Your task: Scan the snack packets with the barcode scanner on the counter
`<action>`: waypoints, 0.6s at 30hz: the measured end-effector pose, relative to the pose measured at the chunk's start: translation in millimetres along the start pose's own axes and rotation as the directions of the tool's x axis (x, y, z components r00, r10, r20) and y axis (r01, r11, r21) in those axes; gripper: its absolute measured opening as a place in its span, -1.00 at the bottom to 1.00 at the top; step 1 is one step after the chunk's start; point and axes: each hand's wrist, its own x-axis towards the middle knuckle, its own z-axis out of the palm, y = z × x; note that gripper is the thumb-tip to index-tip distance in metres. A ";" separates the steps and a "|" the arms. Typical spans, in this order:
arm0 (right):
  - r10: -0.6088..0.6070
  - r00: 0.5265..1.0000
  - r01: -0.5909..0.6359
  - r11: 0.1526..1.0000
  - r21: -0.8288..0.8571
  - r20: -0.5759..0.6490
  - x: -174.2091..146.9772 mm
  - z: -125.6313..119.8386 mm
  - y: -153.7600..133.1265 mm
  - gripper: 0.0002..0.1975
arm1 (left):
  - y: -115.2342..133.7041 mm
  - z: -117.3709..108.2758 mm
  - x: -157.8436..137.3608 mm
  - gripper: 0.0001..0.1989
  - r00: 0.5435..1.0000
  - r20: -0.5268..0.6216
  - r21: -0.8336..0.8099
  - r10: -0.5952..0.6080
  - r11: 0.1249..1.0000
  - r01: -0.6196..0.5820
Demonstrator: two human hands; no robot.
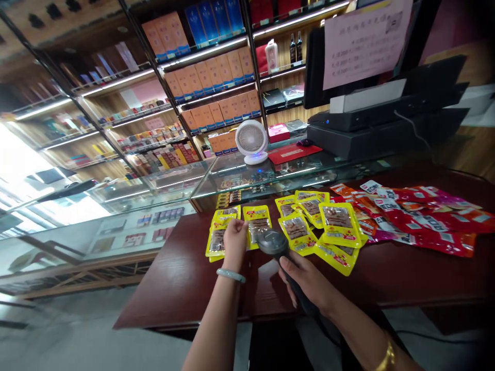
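Observation:
My right hand (305, 281) is wrapped round the handle of a dark barcode scanner (273, 242), its head tilted over the table beside a yellow snack packet (257, 222). At that packet's left edge my left hand (235, 241) has its fingers curled together, pinching the edge; the fingertips are partly hidden. Left of this hand lies a small pile of yellow packets (217, 236), partly covered by it. Several more yellow snack packets (340, 222) with clear windows lie overlapping to the right of the scanner.
Red and orange snack bags (429, 216) are heaped on the right of the dark wooden table (174, 288). Behind stand a glass display counter (216, 180), a white fan (251, 139), a red folder (296, 153) and a black cash-register terminal (356, 121). Stocked shelves (209, 77) line the wall.

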 end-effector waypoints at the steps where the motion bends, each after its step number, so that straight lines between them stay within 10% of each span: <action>1: 0.011 1.000 -0.012 1.000 0.003 0.020 4.0 5.8 1.7 -0.59 | -7.7 -10.9 1.8 -0.77 1.000 -0.021 0.008 -0.004 1.000 0.004; 9: 0.073 0.988 -0.077 0.997 0.019 0.133 25.6 39.6 17.3 -0.58 | -50.8 -99.7 10.9 -0.58 0.959 -0.282 0.379 -0.021 0.916 0.132; 18: 0.035 0.994 -0.041 0.998 0.055 0.103 20.5 20.9 9.7 -0.60 | -41.2 -58.8 -21.0 -0.33 0.989 0.148 0.769 -0.017 0.631 -0.104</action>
